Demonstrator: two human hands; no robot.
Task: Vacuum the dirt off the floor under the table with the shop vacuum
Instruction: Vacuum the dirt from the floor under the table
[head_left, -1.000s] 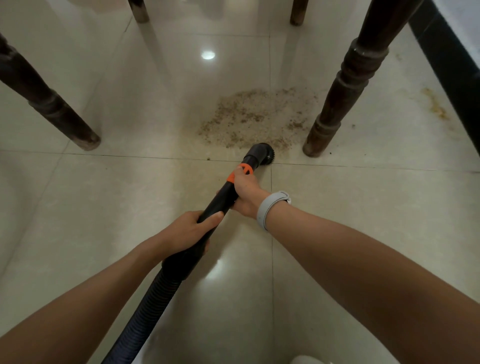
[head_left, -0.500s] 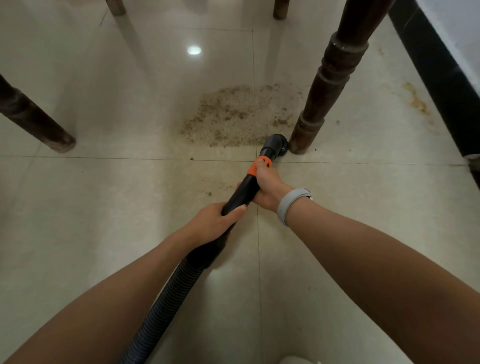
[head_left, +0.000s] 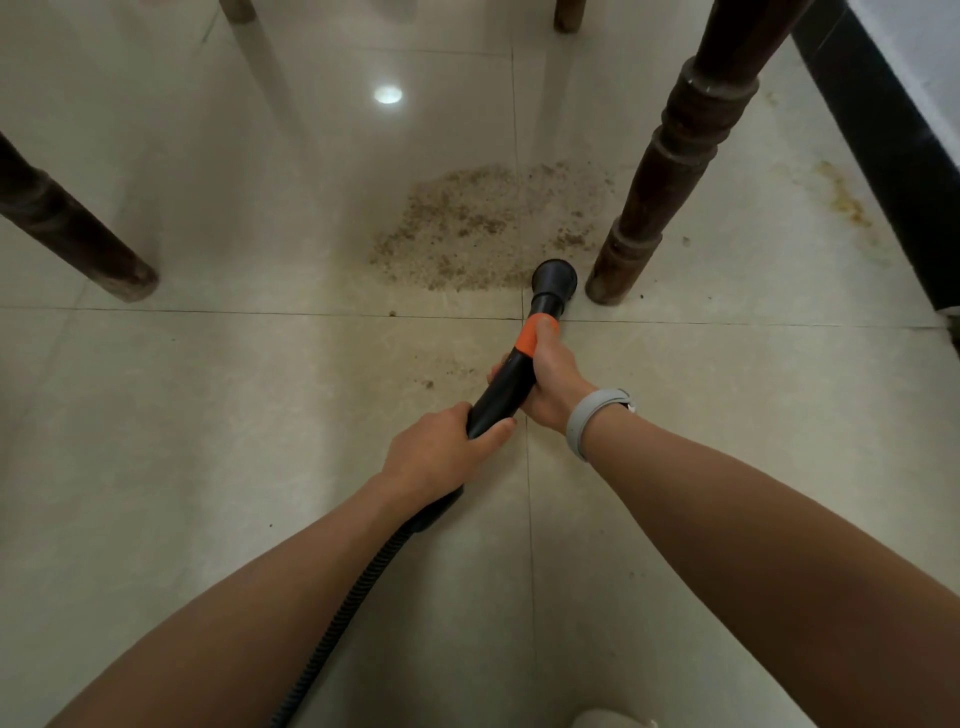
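A patch of brown, grainy dirt (head_left: 493, 228) lies spread on the glossy cream tile floor (head_left: 208, 415) between dark turned wooden table legs (head_left: 670, 156). The shop vacuum's black wand (head_left: 506, 387), ringed by an orange collar (head_left: 532, 338), slants down to a round black nozzle (head_left: 555, 278) at the patch's near right edge, just beside one leg. A ribbed black hose (head_left: 353, 597) trails back.

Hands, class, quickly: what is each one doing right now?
Left hand: closed, gripping the black vacuum wand near the hose end.
Right hand: closed, gripping the same wand just behind its orange collar.
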